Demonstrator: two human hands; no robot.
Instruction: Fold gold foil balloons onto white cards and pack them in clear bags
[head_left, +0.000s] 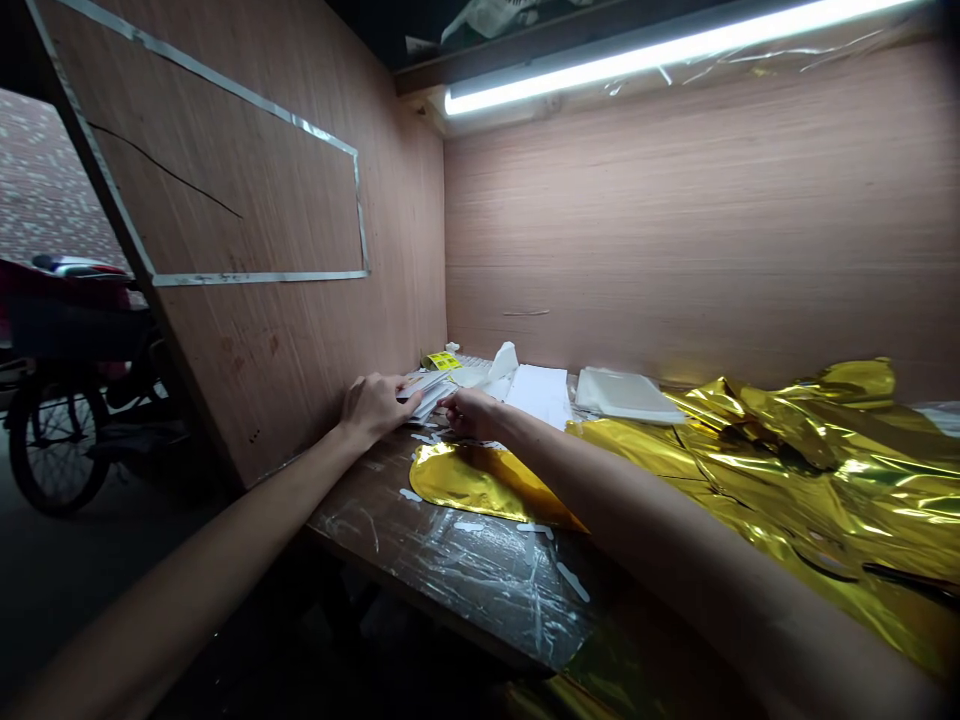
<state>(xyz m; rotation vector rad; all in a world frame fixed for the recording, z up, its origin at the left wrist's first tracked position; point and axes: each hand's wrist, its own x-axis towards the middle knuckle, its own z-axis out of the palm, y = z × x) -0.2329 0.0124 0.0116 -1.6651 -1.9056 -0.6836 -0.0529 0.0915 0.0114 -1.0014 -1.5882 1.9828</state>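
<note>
Left hand [377, 408]: grip closed on the stack of white papers [427, 393], at its left edge.
Right hand [469, 413]: fingers curled at the stack's near edge; cannot tell whether they grasp it.
Stack: held above the taped counter [465, 570], just behind a gold foil piece [480, 480].
Beside: crumpled gold foil sheet [795, 470], to the right.
</note>
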